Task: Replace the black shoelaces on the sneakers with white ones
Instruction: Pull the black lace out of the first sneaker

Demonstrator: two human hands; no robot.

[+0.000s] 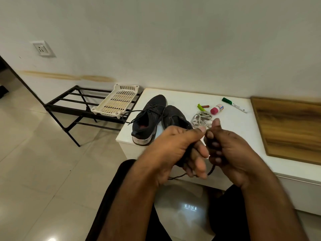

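Two black sneakers stand side by side on the white table [173,98]. The left sneaker [147,117] still carries a black lace, its loose ends trailing left. The right sneaker [175,117] is partly hidden behind my hands. My left hand [175,150] and my right hand [229,148] are raised in front of the table, both closed on a loose black shoelace [211,170] bunched between them, with a strand hanging below. A bundle of white shoelaces [201,119] lies on the table just behind my right thumb.
On the table's far side lie a green marker [233,104], a small pink-capped bottle [216,109], a green clip [201,107] and a small red item. A wooden board [288,126] lies at the right. A black rack [78,105] with a white basket [118,101] stands left.
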